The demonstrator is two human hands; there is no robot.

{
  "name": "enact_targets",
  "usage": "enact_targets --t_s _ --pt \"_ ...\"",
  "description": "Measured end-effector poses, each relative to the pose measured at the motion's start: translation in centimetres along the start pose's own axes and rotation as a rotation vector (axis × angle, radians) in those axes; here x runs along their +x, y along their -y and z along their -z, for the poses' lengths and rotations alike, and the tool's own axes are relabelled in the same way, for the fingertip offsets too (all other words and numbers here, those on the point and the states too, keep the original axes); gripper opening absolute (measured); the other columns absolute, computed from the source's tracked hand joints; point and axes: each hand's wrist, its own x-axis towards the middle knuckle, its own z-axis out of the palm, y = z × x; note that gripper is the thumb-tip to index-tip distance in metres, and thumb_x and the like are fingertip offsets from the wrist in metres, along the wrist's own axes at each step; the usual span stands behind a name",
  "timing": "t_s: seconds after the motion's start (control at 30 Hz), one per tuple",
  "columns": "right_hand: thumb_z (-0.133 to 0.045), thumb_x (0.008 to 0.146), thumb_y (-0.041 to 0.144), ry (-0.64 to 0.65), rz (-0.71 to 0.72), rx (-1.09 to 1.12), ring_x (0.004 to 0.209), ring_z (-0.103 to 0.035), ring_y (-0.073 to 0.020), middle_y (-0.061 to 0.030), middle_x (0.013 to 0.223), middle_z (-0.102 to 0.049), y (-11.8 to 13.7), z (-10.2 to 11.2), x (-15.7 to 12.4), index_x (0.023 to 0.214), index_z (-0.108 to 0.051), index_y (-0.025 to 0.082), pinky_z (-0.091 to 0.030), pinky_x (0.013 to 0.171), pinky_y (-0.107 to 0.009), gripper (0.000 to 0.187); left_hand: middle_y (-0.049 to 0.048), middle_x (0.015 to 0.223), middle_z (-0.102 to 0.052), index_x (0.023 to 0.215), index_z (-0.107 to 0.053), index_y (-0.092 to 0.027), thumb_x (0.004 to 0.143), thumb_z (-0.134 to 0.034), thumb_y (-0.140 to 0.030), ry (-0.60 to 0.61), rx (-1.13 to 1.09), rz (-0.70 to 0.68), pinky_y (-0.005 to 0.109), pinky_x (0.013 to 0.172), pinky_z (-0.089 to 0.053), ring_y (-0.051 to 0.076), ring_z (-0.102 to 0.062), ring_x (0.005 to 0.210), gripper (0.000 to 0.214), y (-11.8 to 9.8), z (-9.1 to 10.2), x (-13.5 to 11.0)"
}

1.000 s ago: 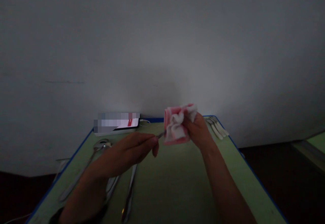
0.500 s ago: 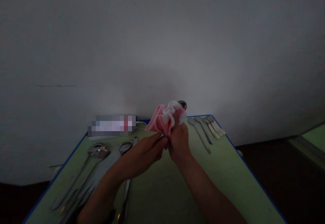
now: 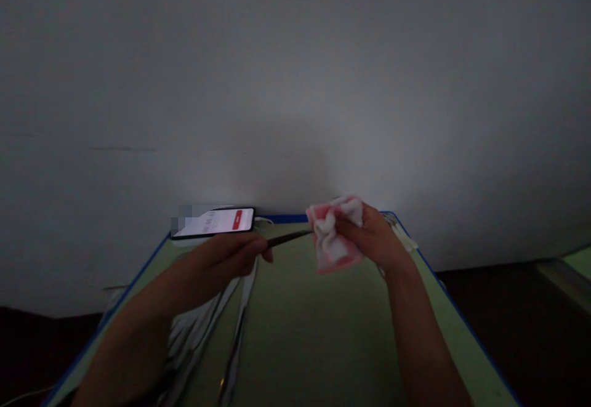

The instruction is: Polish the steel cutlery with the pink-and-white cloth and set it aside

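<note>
My left hand (image 3: 233, 254) is closed round the end of a metal spoon (image 3: 290, 238), whose thin handle runs right and slightly up. Bunched over the spoon's other end is a pink and white cloth (image 3: 336, 253), which hides the bowl. My right hand (image 3: 375, 233) grips the cloth from the right, thumb in front, pressing it round the spoon. Both hands are raised above the far half of the green table (image 3: 314, 333).
A lit phone (image 3: 221, 222) lies against the wall at the table's back left, a white cable (image 3: 264, 220) beside it. Several long metal utensils (image 3: 235, 333) lie at left, partly under my left arm. White-handled cutlery (image 3: 406, 237) sits at the back right, partly behind my right hand.
My hands were together at the centre and have moved apart. The right hand slid right with the cloth, baring the handle; the left moved left. The spoon's bowl, visible before, is covered.
</note>
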Motion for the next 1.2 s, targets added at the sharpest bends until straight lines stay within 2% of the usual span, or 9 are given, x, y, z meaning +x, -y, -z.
enact_targets --t_s 0.1,0.23,0.37,0.5,0.63,0.8,1.0,1.1,1.2 --pt "-0.059 0.073 0.037 -0.084 -0.011 -0.009 0.068 -0.057 -0.0136 -0.0023 0.077 -0.065 0.1 -1.2 0.0 0.085 -0.064 0.017 -0.045 0.061 -0.025 0.024 -0.0038 0.062 -0.039 0.088 -0.057 -0.019 0.09 -0.033 -0.041 0.033 -0.008 0.002 0.018 0.048 -0.034 0.01 -0.038 0.055 0.033 0.0 -0.3 0.2" --pt "-0.043 0.081 0.045 -0.453 -0.07 0.163 0.057 -0.053 -0.013 -0.0029 0.063 -0.06 -0.5 -4.8 0.2 0.086 -0.062 0.015 -0.04 0.048 -0.023 0.036 -0.004 0.064 -0.042 0.085 -0.052 -0.018 0.091 -0.031 -0.04 0.134 -0.095 -0.009 0.019 0.051 -0.036 0.01 -0.041 0.057 0.031 -1.1 -2.7 1.3" --pt "-0.041 0.081 0.048 -0.504 -0.161 0.228 0.046 -0.045 -0.0106 -0.0008 0.052 -0.054 -1.7 -7.7 -0.2 0.076 -0.06 0.016 -0.033 0.04 -0.022 0.038 -0.0039 0.062 -0.045 0.079 -0.048 -0.018 0.09 -0.029 -0.038 0.122 -0.101 -0.005 0.02 0.051 -0.036 0.01 -0.042 0.055 0.03 -1.6 -4.7 2.6" --pt "-0.046 0.078 0.051 -0.482 -0.217 0.357 0.043 -0.043 -0.0088 0.0021 0.051 -0.05 -2.9 -9.2 -0.3 0.072 -0.057 0.016 -0.031 0.037 -0.02 0.037 -0.0034 0.062 -0.045 0.074 -0.045 -0.018 0.09 -0.028 -0.035 0.079 -0.09 0.005 0.021 0.05 -0.036 0.01 -0.042 0.055 0.029 -1.4 -4.8 3.2" --pt "-0.052 0.075 0.052 -0.485 -0.227 0.566 0.051 -0.051 -0.0092 0.0006 0.066 -0.057 -3.2 -8.9 0.4 0.08 -0.057 0.016 -0.039 0.043 -0.02 0.036 -0.0036 0.062 -0.044 0.077 -0.049 -0.018 0.091 -0.028 -0.035 0.079 -0.038 -0.007 0.02 0.051 -0.036 0.01 -0.043 0.056 0.031 -1.1 -3.9 2.7" --pt "-0.054 0.077 0.043 -0.495 -0.212 0.692 0.075 -0.06 -0.0125 -0.0044 0.092 -0.063 -3.0 -6.1 1.4 0.092 -0.057 0.017 -0.05 0.067 -0.026 0.031 -0.0046 0.059 -0.042 0.077 -0.05 -0.018 0.09 -0.028 -0.041 0.122 -0.036 0.02 0.019 0.047 -0.034 0.009 -0.041 0.052 0.034 -0.8 -2.5 2.0" --pt "-0.062 0.072 0.037 -0.33 -0.053 0.343 0.081 -0.06 -0.0153 -0.0046 0.093 -0.066 -2.6 -3.4 1.2 0.095 -0.061 0.017 -0.048 0.075 -0.03 0.031 -0.0057 0.057 -0.038 0.076 -0.052 -0.018 0.089 -0.032 -0.046 0.164 -0.094 0.045 0.018 0.043 -0.031 0.008 -0.036 0.049 0.037 -0.3 -0.9 1.1" --pt "-0.058 0.075 0.04 -0.337 0.027 0.172 0.08 -0.059 -0.0138 -0.0035 0.089 -0.065 -2.3 -3.8 0.9 0.093 -0.062 0.017 -0.046 0.072 -0.026 0.03 -0.0053 0.058 -0.038 0.075 -0.051 -0.018 0.089 -0.033 -0.046 0.179 -0.096 0.06 0.017 0.043 -0.031 0.008 -0.036 0.05 0.036 -0.2 -0.9 0.9" --pt "-0.048 0.079 0.047 -0.434 -0.004 0.18 0.069 -0.056 -0.012 -0.0023 0.08 -0.064 -2.4 -5.3 0.7 0.093 -0.062 0.017 -0.044 0.062 -0.023 0.035 -0.0048 0.059 -0.038 0.076 -0.049 -0.018 0.089 -0.032 -0.046 0.173 -0.112 0.073 0.018 0.044 -0.032 0.008 -0.038 0.051 0.035 -0.1 -1.5 1.1"
